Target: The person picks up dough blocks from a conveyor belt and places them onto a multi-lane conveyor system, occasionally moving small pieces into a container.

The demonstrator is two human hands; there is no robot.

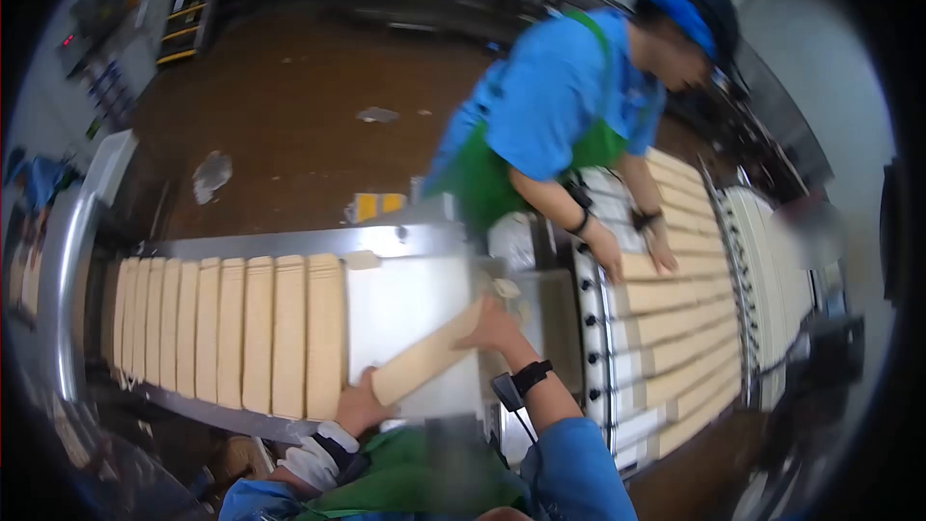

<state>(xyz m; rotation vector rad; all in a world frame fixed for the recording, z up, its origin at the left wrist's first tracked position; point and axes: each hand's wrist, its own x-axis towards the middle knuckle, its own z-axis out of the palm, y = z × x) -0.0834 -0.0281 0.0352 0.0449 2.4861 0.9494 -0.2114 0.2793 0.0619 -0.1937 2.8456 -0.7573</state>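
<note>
A long, pale dough strip (426,355) lies at a slant between my two hands, over a white board (400,294). My left hand (363,403) grips its lower left end, thumb on the near edge. At the upper right end, my right hand (495,328) is closed around the strip; part of its fingers is hidden. To the left of the board, several similar dough strips (258,333) lie side by side in a row. A small dough scrap (363,260) rests at the board's back edge, and another scrap (505,287) is just beyond my right hand.
A co-worker in a blue shirt and green apron (555,96) leans over a conveyor (606,367) on the right, hands on more dough strips (675,299). A grey bin (552,328) stands between board and conveyor. Metal rails (405,239) border the line.
</note>
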